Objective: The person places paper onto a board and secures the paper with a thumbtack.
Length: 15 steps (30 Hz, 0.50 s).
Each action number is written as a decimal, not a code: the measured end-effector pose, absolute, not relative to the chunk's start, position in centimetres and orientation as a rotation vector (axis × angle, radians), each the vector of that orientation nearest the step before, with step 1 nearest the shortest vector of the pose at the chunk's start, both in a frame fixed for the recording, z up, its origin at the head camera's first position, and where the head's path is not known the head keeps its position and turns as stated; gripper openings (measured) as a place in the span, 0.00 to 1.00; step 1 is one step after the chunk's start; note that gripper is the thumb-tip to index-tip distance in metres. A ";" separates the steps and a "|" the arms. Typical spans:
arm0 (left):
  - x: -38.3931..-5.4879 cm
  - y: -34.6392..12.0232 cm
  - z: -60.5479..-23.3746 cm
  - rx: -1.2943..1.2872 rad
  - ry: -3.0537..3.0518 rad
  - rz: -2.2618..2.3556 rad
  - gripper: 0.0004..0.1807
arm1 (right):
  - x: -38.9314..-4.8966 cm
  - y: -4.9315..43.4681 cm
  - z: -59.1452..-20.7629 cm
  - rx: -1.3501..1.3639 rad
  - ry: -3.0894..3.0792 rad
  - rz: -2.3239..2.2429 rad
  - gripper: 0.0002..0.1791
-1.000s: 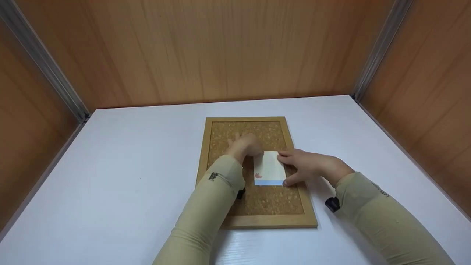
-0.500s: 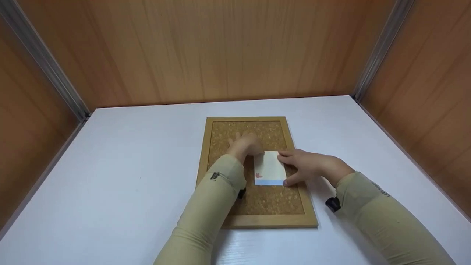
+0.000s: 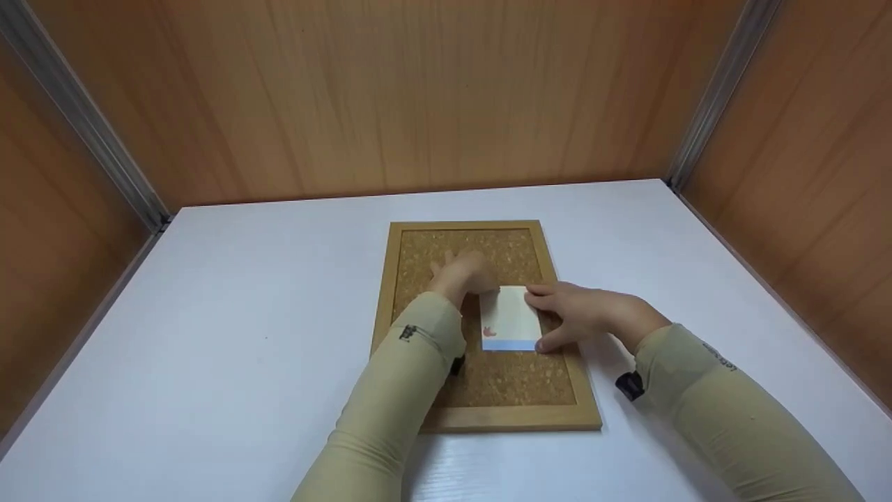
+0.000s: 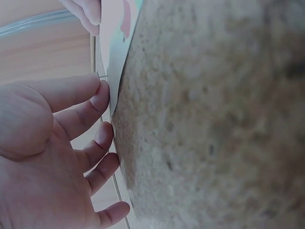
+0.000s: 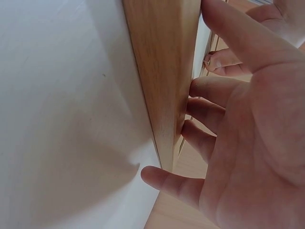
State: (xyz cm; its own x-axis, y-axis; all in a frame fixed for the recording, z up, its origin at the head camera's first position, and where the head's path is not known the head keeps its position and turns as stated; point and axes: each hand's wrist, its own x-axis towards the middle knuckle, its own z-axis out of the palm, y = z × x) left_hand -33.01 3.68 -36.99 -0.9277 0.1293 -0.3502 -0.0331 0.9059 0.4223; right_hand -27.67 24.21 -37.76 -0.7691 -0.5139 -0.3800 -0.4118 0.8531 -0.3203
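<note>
A white note card [image 3: 512,314] with a blue bottom strip and a small reddish print lies on a wood-framed corkboard [image 3: 519,383]. At the card's far left corner is my left hand [image 3: 465,273]. Its thumb and forefinger pinch a thin pin [image 4: 103,76], whose needle points to the card in the left wrist view; the pin's head is hidden by the fingertips. My right hand [image 3: 585,312] has its fingers spread, with thumb and forefinger touching the card's right edge. In the right wrist view, other fingers of the right hand [image 5: 257,129] rest along the frame [image 5: 164,62].
The board lies flat on a white table [image 3: 244,335]. Wood-grain panels [image 3: 446,97] enclose the back and sides, joined by grey metal posts [image 3: 725,90]. A black wrist device [image 3: 630,385] sits under the right sleeve.
</note>
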 end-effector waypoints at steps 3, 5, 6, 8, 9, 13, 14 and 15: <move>-33.0 3.7 -37.0 0.076 2.700 0.605 0.27 | -27.7 24.2 -37.8 -0.675 2.566 -0.307 0.54; -33.0 3.7 -37.0 0.076 2.704 0.606 0.27 | -27.7 24.3 -37.9 -0.669 2.569 -0.300 0.55; -33.1 3.7 -37.0 0.074 2.707 0.604 0.27 | -27.7 24.3 -37.9 -0.665 2.570 -0.300 0.55; -33.2 3.8 -37.0 0.072 2.712 0.601 0.28 | -27.8 24.4 -37.9 -0.659 2.573 -0.298 0.55; -33.3 3.9 -37.1 0.072 2.718 0.595 0.28 | -27.8 24.4 -37.9 -0.655 2.576 -0.296 0.55; -33.3 4.0 -37.2 0.085 2.729 0.575 0.27 | -27.8 24.4 -37.9 -0.665 2.577 -0.287 0.54; -33.3 3.9 -37.2 0.088 2.729 0.569 0.26 | -27.7 24.4 -37.9 -0.673 2.575 -0.285 0.54; -33.3 3.9 -37.2 0.089 2.726 0.564 0.26 | -27.7 24.4 -38.0 -0.683 2.572 -0.280 0.54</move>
State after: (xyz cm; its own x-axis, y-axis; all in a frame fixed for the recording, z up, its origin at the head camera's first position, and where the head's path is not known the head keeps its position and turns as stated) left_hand -33.30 3.88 -37.18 -0.9351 0.1314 -0.3292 -0.0101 0.9184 0.3954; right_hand -27.70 24.37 -37.95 -0.7700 -0.5117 -0.3811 -0.4176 0.8558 -0.3053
